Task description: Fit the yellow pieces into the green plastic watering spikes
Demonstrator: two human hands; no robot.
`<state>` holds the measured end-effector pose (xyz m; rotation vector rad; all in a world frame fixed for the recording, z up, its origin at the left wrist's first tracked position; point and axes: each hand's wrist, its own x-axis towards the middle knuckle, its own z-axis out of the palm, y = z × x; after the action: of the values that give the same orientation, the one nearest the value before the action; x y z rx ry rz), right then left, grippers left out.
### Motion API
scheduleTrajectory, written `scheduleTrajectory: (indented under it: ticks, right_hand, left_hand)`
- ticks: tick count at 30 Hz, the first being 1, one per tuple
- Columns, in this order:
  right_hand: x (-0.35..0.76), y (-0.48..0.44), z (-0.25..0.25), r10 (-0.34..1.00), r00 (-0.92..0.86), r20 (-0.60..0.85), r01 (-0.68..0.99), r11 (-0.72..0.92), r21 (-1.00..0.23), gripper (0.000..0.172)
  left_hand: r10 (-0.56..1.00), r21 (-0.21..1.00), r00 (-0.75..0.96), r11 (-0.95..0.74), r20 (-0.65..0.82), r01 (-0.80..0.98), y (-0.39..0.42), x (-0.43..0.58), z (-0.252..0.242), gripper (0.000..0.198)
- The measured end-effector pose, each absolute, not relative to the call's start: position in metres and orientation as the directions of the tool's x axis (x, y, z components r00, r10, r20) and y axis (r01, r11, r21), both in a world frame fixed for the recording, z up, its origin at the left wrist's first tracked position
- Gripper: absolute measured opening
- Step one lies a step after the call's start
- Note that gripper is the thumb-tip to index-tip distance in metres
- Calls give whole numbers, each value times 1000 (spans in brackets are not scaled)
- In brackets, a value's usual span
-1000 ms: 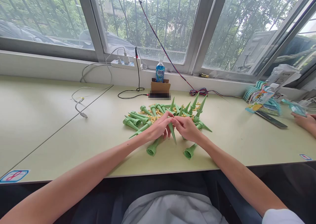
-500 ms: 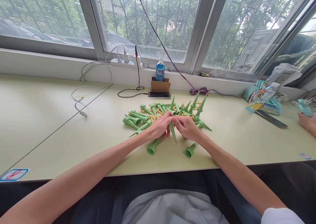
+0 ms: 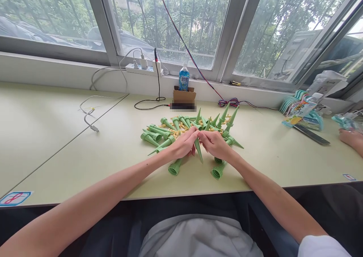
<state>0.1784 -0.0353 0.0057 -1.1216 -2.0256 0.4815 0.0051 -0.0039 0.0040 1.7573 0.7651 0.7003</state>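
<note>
My left hand (image 3: 185, 143) and my right hand (image 3: 214, 143) meet fingertip to fingertip over the pile. Between them a green cone spike (image 3: 198, 151) points down toward me; its upper end is hidden by my fingers. My left fingers are closed on it, and my right thumb and fingers pinch at its top. Around my hands lie several more green spikes (image 3: 150, 139) and small yellow pieces (image 3: 183, 127). Nearer the table's front edge rest two spikes with threaded open ends, one on the left (image 3: 174, 168) and one on the right (image 3: 217, 171).
A blue bottle (image 3: 184, 78) stands in a cardboard box (image 3: 184, 95) behind the pile. Cables (image 3: 150, 108) and a power strip (image 3: 141, 68) are at the back left. A dark phone (image 3: 312, 135) lies at the right, near another person's hand (image 3: 351, 138).
My hands hold nearly the same pose on the spike. The view has shifted slightly. At the far right, the other person's hand and the clear-blue item have moved a little.
</note>
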Motion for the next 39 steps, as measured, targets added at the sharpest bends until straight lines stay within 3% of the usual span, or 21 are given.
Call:
scheduleTrajectory:
  ticks: [11,21,32,39]
  right_hand:
    - [178,-34,2,824,-315,471,523,565,-638,51]
    - [176,-31,2,804,-286,521,540,584,-606,54]
    - [169,-30,0,793,-206,574,569,574,-589,58]
    - [165,-26,-1,804,-137,579,564,544,-621,62]
  left_hand:
    - [745,984,662,-164,77,71,-11,4,18,18]
    - [751,988,652,-154,104,20,-11,5,18,19]
    - [785,976,586,-213,203,-53,-12,12,8,16]
    - [794,950,548,-312,264,-5,-11,15,5,18]
